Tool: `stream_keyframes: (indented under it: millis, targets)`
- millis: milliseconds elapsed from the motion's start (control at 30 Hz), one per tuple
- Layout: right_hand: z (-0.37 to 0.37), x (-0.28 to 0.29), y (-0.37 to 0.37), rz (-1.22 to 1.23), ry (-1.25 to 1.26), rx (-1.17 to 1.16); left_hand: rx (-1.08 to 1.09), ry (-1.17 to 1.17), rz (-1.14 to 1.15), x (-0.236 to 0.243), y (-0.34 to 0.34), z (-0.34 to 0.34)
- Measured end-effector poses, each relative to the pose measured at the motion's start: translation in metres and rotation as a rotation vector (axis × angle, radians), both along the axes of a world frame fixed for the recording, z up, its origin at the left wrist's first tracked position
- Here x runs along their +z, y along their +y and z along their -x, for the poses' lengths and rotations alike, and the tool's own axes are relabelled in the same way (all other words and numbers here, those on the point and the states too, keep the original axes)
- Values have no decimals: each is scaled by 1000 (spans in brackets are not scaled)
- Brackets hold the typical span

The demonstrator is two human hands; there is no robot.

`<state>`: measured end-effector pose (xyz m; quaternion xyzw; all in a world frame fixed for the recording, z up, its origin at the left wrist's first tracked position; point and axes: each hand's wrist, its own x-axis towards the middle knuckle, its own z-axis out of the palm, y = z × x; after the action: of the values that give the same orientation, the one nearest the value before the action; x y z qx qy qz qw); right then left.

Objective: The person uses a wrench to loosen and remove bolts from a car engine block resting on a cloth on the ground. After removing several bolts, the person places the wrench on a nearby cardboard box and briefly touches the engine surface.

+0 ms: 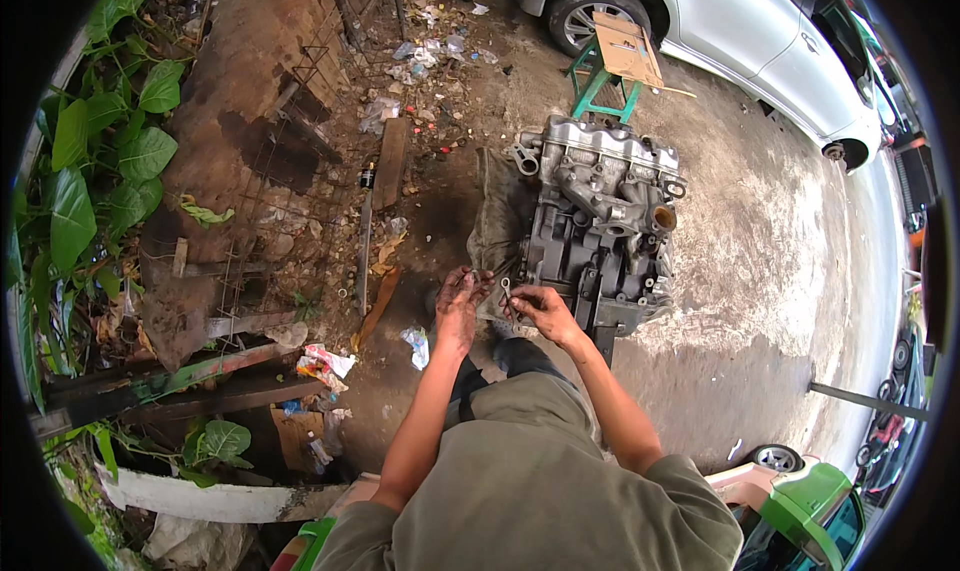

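Note:
My right hand [543, 313], closed with the fingers pinched, holds a small wrench [506, 284] whose ring end points up. Just left of it my left hand [460, 306] is held palm up and blackened with grease. Its fingers are loosely curled and apart, and I make out nothing in them. Directly ahead and to the right of both hands stands a grey metal engine [600, 226], with a cover on top and manifold pipes on its side. A dark, dirty cloth [497, 216] lies along its left side.
Beyond the engine is a green stool [605, 91] with a wooden board on top, near a silver car [720, 21]. Left lie a long metal bar [364, 251], a wooden plank [391, 161], scattered litter and rusty wire mesh. A green vehicle [815, 511] is at lower right.

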<state>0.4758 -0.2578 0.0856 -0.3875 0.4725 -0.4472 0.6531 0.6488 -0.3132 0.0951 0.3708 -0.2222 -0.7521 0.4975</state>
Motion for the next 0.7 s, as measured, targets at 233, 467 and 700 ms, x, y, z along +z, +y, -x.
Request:
stream_keyframes:
  millis: [233, 467, 700]
  targets:
    - [-40, -40, -11, -148, 210, -119, -127, 56, -256, -20, -9, -4]
    - [-39, -41, -22, -304, 201, -87, -99, 191, -304, -49, -25, -5]
    - [20, -32, -44, -41, 673, -231, -43, 62, -321, -85, -57, 4]
